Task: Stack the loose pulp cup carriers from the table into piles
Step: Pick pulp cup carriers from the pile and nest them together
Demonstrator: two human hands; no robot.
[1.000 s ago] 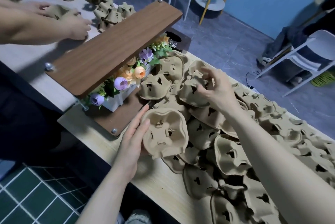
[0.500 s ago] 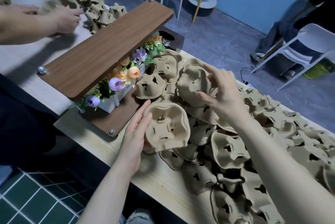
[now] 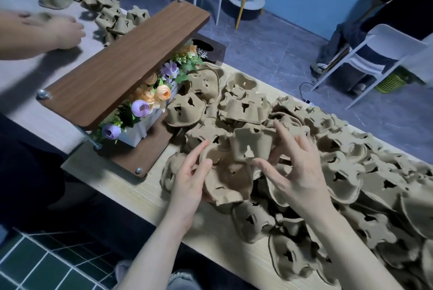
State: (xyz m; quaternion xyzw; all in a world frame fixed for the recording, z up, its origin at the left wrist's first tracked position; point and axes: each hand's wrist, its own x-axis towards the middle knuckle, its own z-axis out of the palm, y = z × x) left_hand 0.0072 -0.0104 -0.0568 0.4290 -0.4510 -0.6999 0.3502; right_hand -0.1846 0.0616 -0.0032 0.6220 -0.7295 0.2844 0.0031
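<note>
A heap of loose brown pulp cup carriers (image 3: 339, 172) covers the right part of the light wooden table (image 3: 145, 193). My left hand (image 3: 189, 181) grips one open-side-up carrier (image 3: 228, 181) at its left rim, thumb over the edge, near the table's front edge. My right hand (image 3: 297, 172) holds a second carrier (image 3: 251, 143) between thumb and spread fingers. This second carrier is tilted and sits just above the far rim of the first one, touching or nearly touching it.
A brown wooden shelf (image 3: 126, 64) with artificial flowers (image 3: 150, 102) in a white box stands left of the heap. Beyond it, another person's hand (image 3: 63, 31) works among carriers (image 3: 110, 8) on a second table. White chairs (image 3: 384, 52) stand on the floor behind.
My right hand has lifted a carrier from the far side of the heap and brought it back over the carrier in my left hand. The other person's hands have shifted.
</note>
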